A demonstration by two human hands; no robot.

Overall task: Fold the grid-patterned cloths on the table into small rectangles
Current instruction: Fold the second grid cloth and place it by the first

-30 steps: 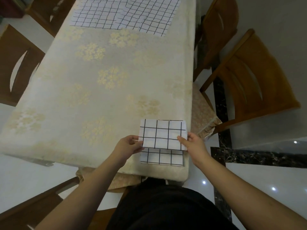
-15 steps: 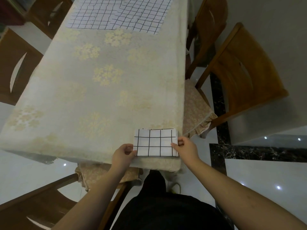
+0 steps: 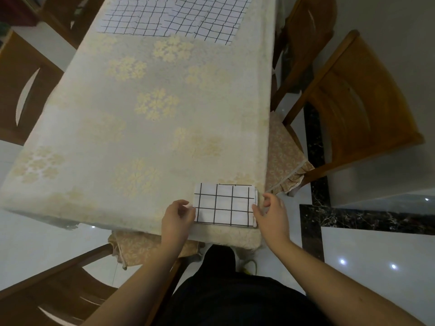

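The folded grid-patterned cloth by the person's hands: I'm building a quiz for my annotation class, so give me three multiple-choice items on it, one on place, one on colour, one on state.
1. Where does the folded white cloth with black grid lines lie?
A. near right corner of the table
B. far left corner
C. on a chair

2. What colour are the flowers on the cream tablecloth?
A. red
B. pale yellow
C. blue

3. How are the unfolded grid cloths at the far end?
A. rolled up
B. stacked as small rectangles
C. spread flat

Key: 1 A, it sits beside the left hand and right hand at the near right corner; 2 B, pale yellow clusters show; 3 C, they lie open.
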